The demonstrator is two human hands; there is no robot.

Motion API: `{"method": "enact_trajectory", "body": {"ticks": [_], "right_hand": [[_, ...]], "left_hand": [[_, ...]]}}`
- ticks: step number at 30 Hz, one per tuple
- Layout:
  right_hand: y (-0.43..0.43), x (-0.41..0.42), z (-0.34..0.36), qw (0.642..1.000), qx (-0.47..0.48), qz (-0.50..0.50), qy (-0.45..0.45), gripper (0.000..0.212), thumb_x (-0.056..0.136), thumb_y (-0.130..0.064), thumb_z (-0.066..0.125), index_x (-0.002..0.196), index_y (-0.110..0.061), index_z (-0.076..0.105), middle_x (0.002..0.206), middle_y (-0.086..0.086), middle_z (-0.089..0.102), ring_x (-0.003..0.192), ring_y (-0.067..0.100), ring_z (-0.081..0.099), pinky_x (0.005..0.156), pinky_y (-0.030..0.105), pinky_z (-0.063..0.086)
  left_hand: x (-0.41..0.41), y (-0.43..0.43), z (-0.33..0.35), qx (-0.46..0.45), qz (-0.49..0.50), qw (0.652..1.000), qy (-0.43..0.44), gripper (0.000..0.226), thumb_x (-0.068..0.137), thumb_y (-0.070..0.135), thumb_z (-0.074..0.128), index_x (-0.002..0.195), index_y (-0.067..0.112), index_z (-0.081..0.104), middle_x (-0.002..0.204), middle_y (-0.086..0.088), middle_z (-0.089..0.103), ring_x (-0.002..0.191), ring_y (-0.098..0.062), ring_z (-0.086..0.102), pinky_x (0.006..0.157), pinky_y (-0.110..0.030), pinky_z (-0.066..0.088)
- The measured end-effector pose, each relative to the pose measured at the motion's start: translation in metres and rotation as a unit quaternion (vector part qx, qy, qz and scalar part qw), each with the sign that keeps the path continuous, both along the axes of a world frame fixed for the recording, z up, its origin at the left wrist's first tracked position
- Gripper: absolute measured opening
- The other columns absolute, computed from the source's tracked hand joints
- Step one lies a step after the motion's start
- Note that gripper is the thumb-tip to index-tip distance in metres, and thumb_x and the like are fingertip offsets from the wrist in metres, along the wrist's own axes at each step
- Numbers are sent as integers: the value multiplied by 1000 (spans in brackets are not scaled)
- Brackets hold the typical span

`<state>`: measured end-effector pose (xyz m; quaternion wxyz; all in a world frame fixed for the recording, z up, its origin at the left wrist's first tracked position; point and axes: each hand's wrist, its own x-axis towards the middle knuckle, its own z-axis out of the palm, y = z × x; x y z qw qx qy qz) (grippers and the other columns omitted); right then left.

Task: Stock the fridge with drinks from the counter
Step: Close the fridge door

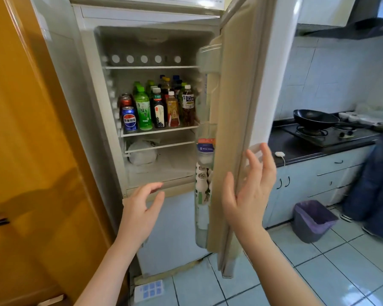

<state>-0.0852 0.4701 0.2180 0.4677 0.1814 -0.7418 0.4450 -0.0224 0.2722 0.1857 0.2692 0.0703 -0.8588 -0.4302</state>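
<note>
Your left hand (139,208) hangs empty, fingers loosely spread, in front of the compartment's lower lip. The drinks (159,107) stand upright on the middle shelf (159,130), above it and well apart. Your right hand (250,191), fingers splayed, grips nothing at the open fridge door (234,107) edge; contact unconfirmed.

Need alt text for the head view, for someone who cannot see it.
Both hands are open and empty before an open fridge: the left hand low in front, the right hand near the edge of the fridge door. Bottled drinks and a Pepsi can crowd the middle shelf.
</note>
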Motion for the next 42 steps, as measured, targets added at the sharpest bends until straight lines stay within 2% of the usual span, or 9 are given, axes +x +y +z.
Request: {"method": "enact_trajectory", "body": {"ticks": [5, 10, 13, 15, 19, 22, 29, 35, 42], "right_hand": [[-12, -1, 3, 991, 35, 127, -11, 47, 89, -18, 48, 134, -2, 46, 140, 8, 46, 131, 18, 42, 99, 45, 46], [-30, -20, 8, 962, 119, 217, -116, 38, 92, -23, 46, 130, -21, 50, 125, -10, 56, 107, 3, 56, 83, 40, 53], [-52, -39, 4, 939, 155, 256, -170, 39, 94, -21, 48, 133, -27, 48, 128, -15, 51, 101, -1, 55, 85, 37, 53], [-70, -56, 2, 924, 171, 274, -204, 42, 95, -21, 48, 137, -27, 44, 135, -14, 46, 106, 1, 54, 90, 37, 51], [-98, -98, -2, 919, 205, 246, -227, 54, 94, -19, 49, 145, -27, 31, 150, -8, 29, 125, 12, 46, 93, 33, 47], [-113, -138, 2, 934, 229, 197, -193, 62, 92, -20, 53, 148, -27, 26, 156, -3, 17, 124, 18, 46, 83, 26, 43], [-154, -222, 17, 947, 272, 106, -135, 63, 87, -15, 56, 145, -23, 33, 156, 8, 15, 139, 31, 24, 86, 36, 48], [-185, -265, 12, 945, 292, 121, -89, 69, 76, -8, 64, 141, -17, 41, 150, 19, 25, 132, 40, 34, 90, 45, 50], [-218, -288, 5, 942, 317, 94, -65, 75, 75, -15, 67, 144, -13, 38, 152, 24, 21, 133, 43, 31, 107, 47, 35]], "left_hand": [[1, 3, 2, 41, -44, 998, 13, 25, 97, 26, 47, 113, 45, 52, 115, 28, 54, 106, 24, 43, 80, 1, 35], [-5, 5, 6, 75, -61, 993, 68, 40, 93, 31, 51, 122, 53, 35, 123, 40, 37, 116, 20, 39, 82, 2, 37], [-15, 2, 8, 104, -48, 989, 91, 50, 89, 45, 54, 126, 56, 24, 130, 31, 31, 126, 3, 39, 99, -20, 41], [-24, -6, 8, 78, -18, 992, 95, 57, 89, 38, 58, 130, 52, 21, 136, 26, 24, 132, -8, 36, 107, -38, 40], [-51, -37, 6, 59, 62, 992, 90, 71, 87, 22, 65, 142, 31, 21, 147, 17, 18, 135, -9, 25, 110, -46, 36], [-75, -61, 6, 67, 125, 986, 87, 78, 86, 22, 67, 146, 28, 16, 151, 12, 17, 138, -11, 22, 112, -46, 32], [-137, -114, 5, 73, 204, 972, 88, 96, 84, 24, 69, 148, 34, -2, 154, 15, 7, 143, -15, 11, 116, -47, 23], [-191, -161, 7, 72, 253, 961, 85, 104, 79, 30, 73, 149, 30, -4, 156, 10, 8, 144, -20, 7, 117, -46, 18], [-242, -209, 15, 83, 264, 960, 49, 119, 71, 35, 81, 150, 28, -7, 158, 5, 4, 146, -19, 5, 115, -38, 11]]}}
